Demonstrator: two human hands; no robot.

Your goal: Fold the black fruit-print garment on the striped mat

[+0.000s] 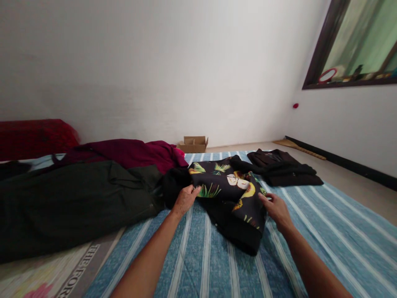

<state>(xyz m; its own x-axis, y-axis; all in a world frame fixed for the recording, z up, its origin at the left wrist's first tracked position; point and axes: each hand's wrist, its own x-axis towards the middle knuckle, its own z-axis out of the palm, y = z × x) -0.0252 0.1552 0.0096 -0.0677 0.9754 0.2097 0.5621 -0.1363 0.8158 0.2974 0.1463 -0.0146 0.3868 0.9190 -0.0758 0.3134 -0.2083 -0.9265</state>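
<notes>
Dim, diffuse indoor light; white wall (198,74) brightest around centre, greyer at left. Black parts of printed garment (221,182) crush, folds lost. Overall soft; window (361,43) area blurry. Wide-angle stretch toward edges.

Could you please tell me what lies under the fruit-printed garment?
The blue striped cloth shows around the fruit-printed garment, and black fabric peeks out along its near edge, possibly part of it. What lies directly beneath its middle is covered and cannot be seen.

Bare forearms (151,252) reach forward, left grip (186,199) and right grip (277,210) apart, both pinched closed.
</notes>
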